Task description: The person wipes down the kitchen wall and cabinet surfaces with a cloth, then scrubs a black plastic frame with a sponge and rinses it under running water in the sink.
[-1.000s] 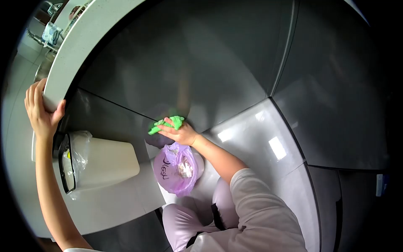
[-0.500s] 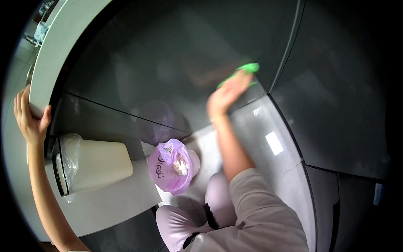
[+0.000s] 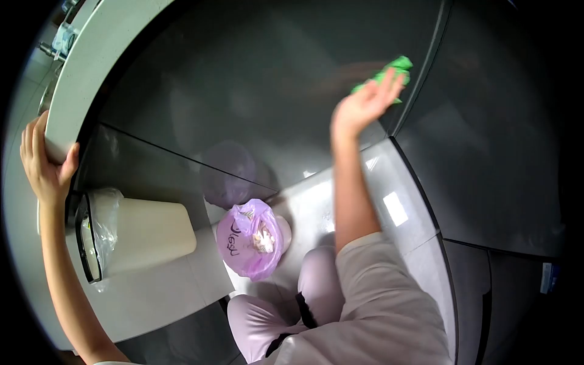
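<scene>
My right hand (image 3: 368, 103) presses a green cloth (image 3: 398, 74) against the dark glossy panel (image 3: 274, 73), near the upright seam at its right side. The cloth shows around and beyond the fingers. At the far left, my left hand (image 3: 47, 161) grips the end of the pale countertop edge (image 3: 76, 79), thumb on one side and fingers on the other. Below the panel, a small bin with a purple bag (image 3: 252, 267) stands on the tiled floor, with white crumpled waste inside.
A cream bin (image 3: 155, 228) with a clear liner and black rim is at the left, near my left forearm. My knees are close to the purple-bagged bin. A faucet (image 3: 52, 50) shows at the upper left. Another dark panel (image 3: 486, 170) is at the right.
My right hand has swept the green cloth up and to the right across the dark panel, away from the purple-bagged bin. My left hand still holds the countertop edge.
</scene>
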Demonstrator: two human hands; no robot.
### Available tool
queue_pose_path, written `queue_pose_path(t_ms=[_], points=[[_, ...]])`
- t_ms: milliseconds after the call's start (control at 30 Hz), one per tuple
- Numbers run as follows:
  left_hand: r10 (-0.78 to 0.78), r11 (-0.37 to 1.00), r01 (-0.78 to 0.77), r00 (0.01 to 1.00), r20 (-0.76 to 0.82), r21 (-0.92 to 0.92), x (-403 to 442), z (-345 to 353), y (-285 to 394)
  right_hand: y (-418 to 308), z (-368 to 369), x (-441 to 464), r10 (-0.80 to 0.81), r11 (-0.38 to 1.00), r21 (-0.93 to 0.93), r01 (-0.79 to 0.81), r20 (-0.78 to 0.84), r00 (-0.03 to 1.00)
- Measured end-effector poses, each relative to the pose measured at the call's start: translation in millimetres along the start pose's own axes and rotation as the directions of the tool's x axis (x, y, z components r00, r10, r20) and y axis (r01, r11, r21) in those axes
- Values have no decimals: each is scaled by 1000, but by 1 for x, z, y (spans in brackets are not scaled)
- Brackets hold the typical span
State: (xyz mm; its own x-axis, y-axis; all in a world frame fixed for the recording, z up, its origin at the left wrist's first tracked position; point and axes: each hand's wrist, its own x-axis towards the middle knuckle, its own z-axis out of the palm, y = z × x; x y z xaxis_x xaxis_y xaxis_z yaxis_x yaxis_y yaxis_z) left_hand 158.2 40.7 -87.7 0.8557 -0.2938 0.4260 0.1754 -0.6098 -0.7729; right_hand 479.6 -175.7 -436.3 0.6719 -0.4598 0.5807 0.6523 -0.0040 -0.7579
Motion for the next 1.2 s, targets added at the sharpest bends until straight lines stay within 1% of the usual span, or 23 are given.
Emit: queue_pose_path(t_ms=[33, 67, 133, 167, 200, 300, 367, 433, 467, 500, 567, 633, 667, 700, 767, 867, 900, 967, 1000, 1033, 1100, 1167, 1200], points=[[-8, 1000, 8, 1000, 18, -22, 0, 0, -2, -26, 15, -16, -73, 997, -9, 73, 15, 997], [-17, 1000, 18, 1000, 10, -25, -1, 2, -4, -61, 47, -41, 27, 805, 594, 20, -69, 997], [-33, 999, 33, 999, 2, -41, -3, 4, -5, -122, 49, -83, -156, 819, 573, 35, 163, 974], [-37, 998, 37, 999, -2, -47, -3, 4, -5, -138, 46, -89, -384, 920, 196, 339, 280, 880], [-43, 998, 42, 999, -4, -53, -3, 4, -4, -142, 51, -85, -396, 899, 308, 310, 271, 878], [-112, 982, 114, 993, 26, -153, -14, 10, -11, -129, 51, -41, -554, 814, 362, 453, 256, 792], [-104, 982, 105, 994, 15, -158, -26, 16, -20, -108, 51, 11, -515, 852, 174, 494, 111, 850], [-126, 986, 134, 988, 85, -95, -49, 22, -45, -63, 45, 44, -411, 900, 145, 412, -41, 911], [-151, 985, 161, 980, 130, -65, -65, 27, -59, -39, 33, 50, -347, 935, 58, 349, -39, 937], [-236, 971, 241, 947, 219, 2, -91, 33, -86, -13, 21, 48, -287, 958, -28, 286, -43, 957], [-324, 945, 316, 891, 318, 78, -124, 49, -121, 42, 2, 22, 0, 987, 156, 22, -140, 990], [-327, 944, 317, 878, 350, 89, -125, 48, -123, 120, -35, -19, 193, 977, -52, -207, -198, 961], [-332, 943, 319, 872, 360, 98, -125, 46, -126, 192, -56, -53, 296, 932, -146, -332, -225, 929], [-338, 941, 320, 866, 369, 110, -127, 43, -129, 277, -77, -95, 596, 802, 106, -588, -203, 777], [-305, 952, 285, 888, 345, 109, -127, 39, -129, 281, -98, -107, 805, 561, 392, -729, -55, 591], [-191, 981, 180, 954, 231, 70, -108, 39, -110, 233, -91, -68, 900, 423, 333, -843, -47, 433], [-161, 986, 152, 971, 178, 64, -103, 40, -104, 232, -80, -51, 808, 573, 282, -769, -36, 588], [-158, 987, 156, 975, 156, 29, -105, 38, -102, 170, -60, -3, 624, 745, 228, -626, 90, 776], [-186, 982, 190, 967, 174, -2, -110, 41, -105, 109, -41, 24, 344, 939, -36, -343, 21, 939], [-212, 974, 223, 958, 191, -35, -115, 47, -109, 44, -31, 52, 40, 999, -27, -37, 112, 993], [-260, 953, 286, 940, 223, -98, -124, 59, -116, -15, 1, 89, -239, 970, -4, 243, 166, 957], [-281, 940, 316, 931, 233, -126, -120, 65, -112, -30, 17, 100, -285, 930, -219, 295, 76, 956], [-289, 941, 318, 934, 210, -116, -115, 67, -109, -13, 8, 93, -336, 939, -31, 342, 135, 932]])
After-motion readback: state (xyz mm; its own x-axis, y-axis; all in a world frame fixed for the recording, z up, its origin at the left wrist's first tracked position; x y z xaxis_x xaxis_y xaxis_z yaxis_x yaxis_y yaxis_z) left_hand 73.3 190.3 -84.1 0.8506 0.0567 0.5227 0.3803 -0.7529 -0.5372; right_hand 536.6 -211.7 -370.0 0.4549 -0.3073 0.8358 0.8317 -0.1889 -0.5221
